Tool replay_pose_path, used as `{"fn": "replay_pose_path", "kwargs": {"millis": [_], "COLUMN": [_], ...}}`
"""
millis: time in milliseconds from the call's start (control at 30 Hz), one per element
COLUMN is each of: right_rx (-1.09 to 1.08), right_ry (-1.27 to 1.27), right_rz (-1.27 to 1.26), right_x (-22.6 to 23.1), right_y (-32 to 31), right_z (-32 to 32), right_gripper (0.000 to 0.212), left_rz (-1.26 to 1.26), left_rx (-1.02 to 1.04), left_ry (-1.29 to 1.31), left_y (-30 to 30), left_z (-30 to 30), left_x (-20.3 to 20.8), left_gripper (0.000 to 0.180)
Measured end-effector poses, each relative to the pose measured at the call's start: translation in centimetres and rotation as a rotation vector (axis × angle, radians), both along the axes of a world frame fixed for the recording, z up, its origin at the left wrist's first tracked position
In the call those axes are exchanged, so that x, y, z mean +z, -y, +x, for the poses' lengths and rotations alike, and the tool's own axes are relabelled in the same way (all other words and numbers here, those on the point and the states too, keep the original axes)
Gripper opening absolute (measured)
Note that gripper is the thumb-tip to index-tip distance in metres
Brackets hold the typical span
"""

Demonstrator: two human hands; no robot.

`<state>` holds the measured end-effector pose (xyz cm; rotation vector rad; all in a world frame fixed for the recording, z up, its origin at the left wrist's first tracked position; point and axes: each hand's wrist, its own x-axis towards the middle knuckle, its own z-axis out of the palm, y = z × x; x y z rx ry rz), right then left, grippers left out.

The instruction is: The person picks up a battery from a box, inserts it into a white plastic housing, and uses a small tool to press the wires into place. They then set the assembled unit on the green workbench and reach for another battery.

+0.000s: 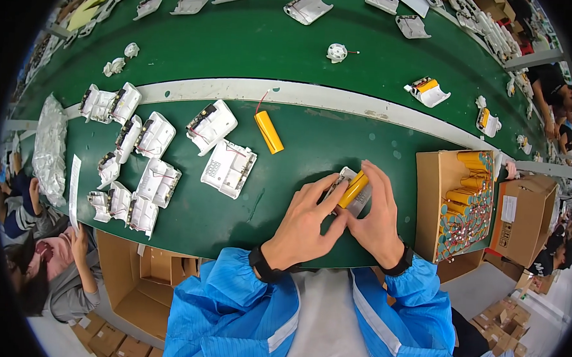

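Observation:
Near the front edge of the green bench, both my hands are closed around a white plastic casing [363,203] with a yellow cylindrical battery [353,190] lying slanted in it. My left hand [301,226] grips from the left, its fingers at the casing's side and the battery's lower end. From the right, my right hand [381,221] wraps the other side, fingertips by the battery's upper end. The fingers partly cover the casing. Farther off, a loose yellow battery [269,133] with a red wire lies beside two open white casings [229,168].
Several white casings [158,182] with circuit boards cover the bench's left. At right stands an open cardboard box [427,208] of wired yellow batteries. Beyond a pale rail [239,89], a green belt [241,47] carries casings and small white parts. A person's hand [80,240] shows at left.

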<state>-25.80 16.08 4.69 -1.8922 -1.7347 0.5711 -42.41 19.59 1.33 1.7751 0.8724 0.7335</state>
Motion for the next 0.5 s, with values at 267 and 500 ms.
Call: {"fn": "replay_pose_path", "kwargs": {"millis": [267,500], "right_rx": [0.062,0.023], "right_ry": [0.0,-0.135], "right_rz": [0.043,-0.005], "right_x": [-0.5,0.0], "right_y": [0.4,0.7], "right_z": [0.2,0.0], "right_gripper": [0.081,0.078], "left_rz": [-0.097,-0.238], "left_rx": [0.259,0.291], "left_ry": [0.07,0.108], "left_y": [-0.3,0.1], "left_z": [1.3,1.3], "left_x": [-1.6,-1.9], "left_gripper": [0.023,0.021]}}
